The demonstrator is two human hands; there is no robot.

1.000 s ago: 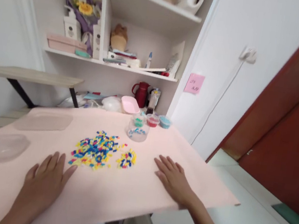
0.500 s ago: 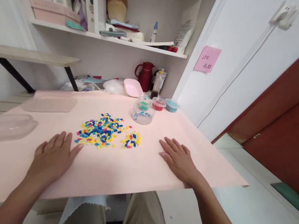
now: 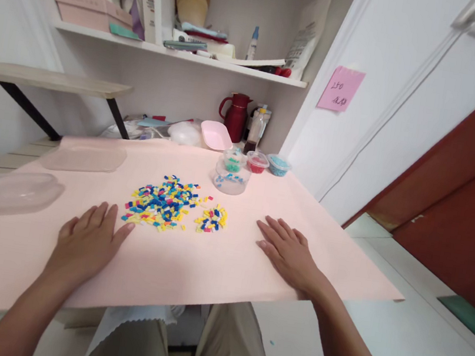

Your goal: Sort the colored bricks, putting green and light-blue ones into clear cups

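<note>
Both palms lie flat on the pink table covering [image 3: 169,275]. My left hand [image 3: 87,242] is open and holds nothing, its thumb close to the near left edge of a large pile of small coloured pieces [image 3: 162,202]. My right hand [image 3: 287,249] is open too, fingers pointing left. Between the large pile and my right hand lies a smaller cluster of mostly yellow pieces [image 3: 212,219]. Behind the cluster stands a clear round container [image 3: 231,182] with blue pieces in it. On top of it sits a small tub with green pieces [image 3: 233,162].
Tubs of red pieces [image 3: 257,162] and light blue pieces [image 3: 279,165] stand at the back right. Clear plastic lids [image 3: 16,192] lie at the left. A pink tray [image 3: 216,135], a red jug [image 3: 234,118] and a bottle [image 3: 254,133] line the back, under a shelf [image 3: 184,57].
The camera view has shifted slightly. Both hands stay flat on the covering, and the piles and containers keep their places.
</note>
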